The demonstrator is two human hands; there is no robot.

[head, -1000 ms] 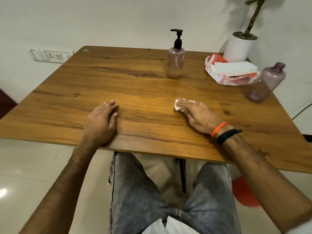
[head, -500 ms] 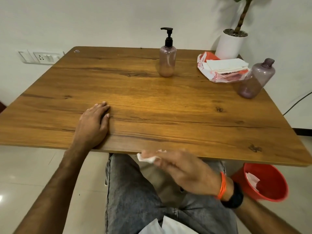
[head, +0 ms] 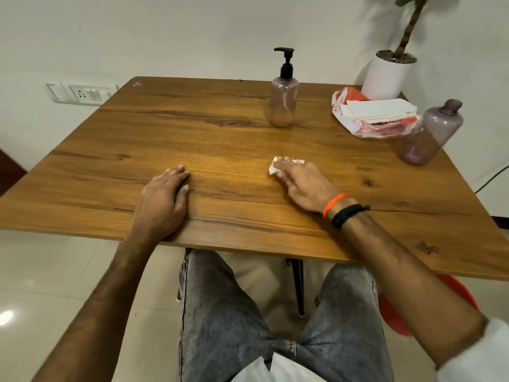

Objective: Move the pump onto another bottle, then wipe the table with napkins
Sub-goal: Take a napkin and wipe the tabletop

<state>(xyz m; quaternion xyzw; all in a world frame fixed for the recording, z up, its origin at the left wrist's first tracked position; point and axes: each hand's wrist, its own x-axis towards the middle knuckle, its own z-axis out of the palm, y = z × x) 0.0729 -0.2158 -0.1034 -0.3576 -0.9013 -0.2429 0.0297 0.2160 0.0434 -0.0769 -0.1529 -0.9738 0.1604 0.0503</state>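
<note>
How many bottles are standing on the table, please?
2. The bottle with the black pump stands at the far middle of the table. The bottle without a pump stands near the right edge, beside the napkin pack.

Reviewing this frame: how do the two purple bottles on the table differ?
The pump bottle carries a black pump; the open bottle has a bare neck. The pump bottle stands mid-table at the far side; the open bottle sits near the right edge, beside the napkin pack. The open bottle looks darker and appears tilted, perhaps from the wide lens. Both are translucent, and neither hand touches them.
</note>
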